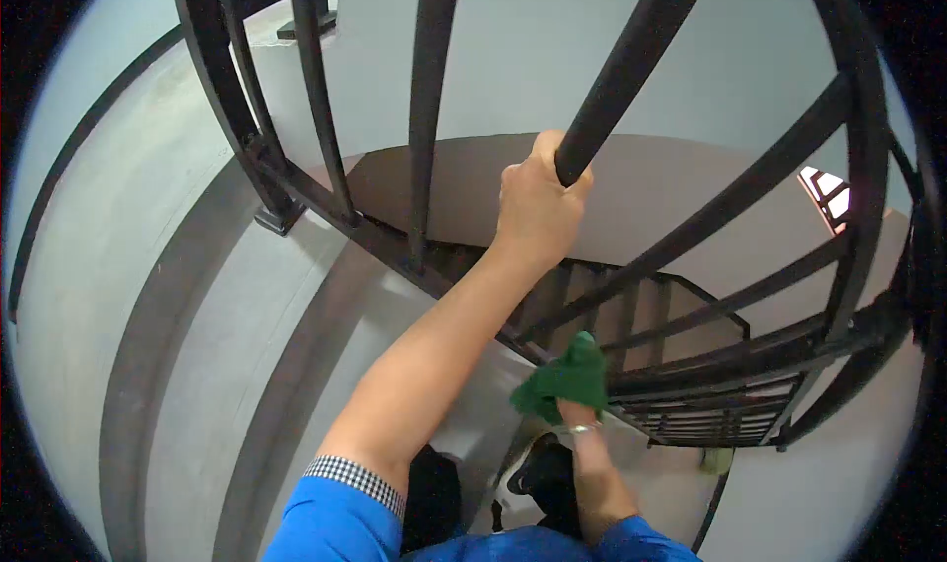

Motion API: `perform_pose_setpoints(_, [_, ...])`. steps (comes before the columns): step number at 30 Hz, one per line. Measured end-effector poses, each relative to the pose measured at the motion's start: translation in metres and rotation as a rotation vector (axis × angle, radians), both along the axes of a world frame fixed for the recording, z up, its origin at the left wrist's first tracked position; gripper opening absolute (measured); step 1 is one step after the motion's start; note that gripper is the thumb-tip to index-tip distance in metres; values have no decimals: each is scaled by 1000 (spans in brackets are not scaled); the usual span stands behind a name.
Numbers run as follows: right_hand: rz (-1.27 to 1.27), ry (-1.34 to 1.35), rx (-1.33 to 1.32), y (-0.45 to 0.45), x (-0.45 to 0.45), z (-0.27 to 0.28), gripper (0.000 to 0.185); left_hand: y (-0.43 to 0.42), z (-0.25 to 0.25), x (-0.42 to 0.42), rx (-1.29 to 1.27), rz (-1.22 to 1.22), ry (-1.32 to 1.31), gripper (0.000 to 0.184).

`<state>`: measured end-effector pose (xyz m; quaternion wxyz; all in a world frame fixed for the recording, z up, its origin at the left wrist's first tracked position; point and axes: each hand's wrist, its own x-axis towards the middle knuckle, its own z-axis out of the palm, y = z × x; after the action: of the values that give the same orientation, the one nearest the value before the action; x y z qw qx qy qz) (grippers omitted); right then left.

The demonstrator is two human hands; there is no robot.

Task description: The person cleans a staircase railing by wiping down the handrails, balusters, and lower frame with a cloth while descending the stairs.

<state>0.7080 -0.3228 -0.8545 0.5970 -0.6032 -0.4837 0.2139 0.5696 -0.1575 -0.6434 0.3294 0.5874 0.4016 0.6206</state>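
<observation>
My left hand [543, 192] is wrapped around a dark baluster [626, 74] of the stair railing, with the arm stretched forward. Lower down and to the right, a green cloth [570, 380] covers most of my right hand [575, 414], so its fingers are hidden. The cloth lies against or just in front of the railing's lower bars [681, 380]; I cannot tell whether it touches them. A thin bracelet [584, 428] circles my right wrist.
Curved grey steps [222, 335] rise on the left. Beyond the railing, darker stairs [631, 311] lead downward beside a curved wall [651, 187]. My shoe [528, 463] stands on the floor below me. A small greenish object [717, 460] sits near the lower right railing.
</observation>
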Motion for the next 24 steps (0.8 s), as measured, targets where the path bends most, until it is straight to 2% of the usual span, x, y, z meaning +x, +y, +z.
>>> perform_pose_setpoints(1, [-106, -471, -23, 12, -1, -15, 33, -4, 3, 0, 4, 8, 7, 16])
perform_pose_setpoints(2, [-94, -458, -26, 33, 1, -39, 33, -4, 5, 1, -18, 25, 9, 17])
perform_pose_setpoints(4, [127, -853, -738, 68, 6, -83, 34, -7, 7, 11, -45, 49, 37, 17])
perform_pose_setpoints(5, [139, -840, -736, 78, 10, -90, 34, -5, 5, 14, 16, 95, 34, 18])
perform_pose_setpoints(7, [326, -647, -604, 90, 21, -98, 36, -3, 4, 20, 115, 169, 22, 20])
perform_pose_setpoints(8, [410, -546, -543, 92, 27, -101, 37, 1, 3, 22, 33, 74, -64, 19])
perform_pose_setpoints(10, [578, -350, -414, 93, 36, -109, 38, 1, 8, 25, 144, 223, 39, 17])
perform_pose_setpoints(11, [570, -343, -425, 87, 40, -116, 38, 0, 7, 24, 134, 212, 41, 17])
perform_pose_setpoints(16, [490, -507, -409, 64, 73, -126, 39, -7, 15, 26, 12, 112, -17, 15])
perform_pose_setpoints(24, [385, -748, -385, 84, 64, -155, 39, -6, 10, 19, 12, 55, 41, 15])
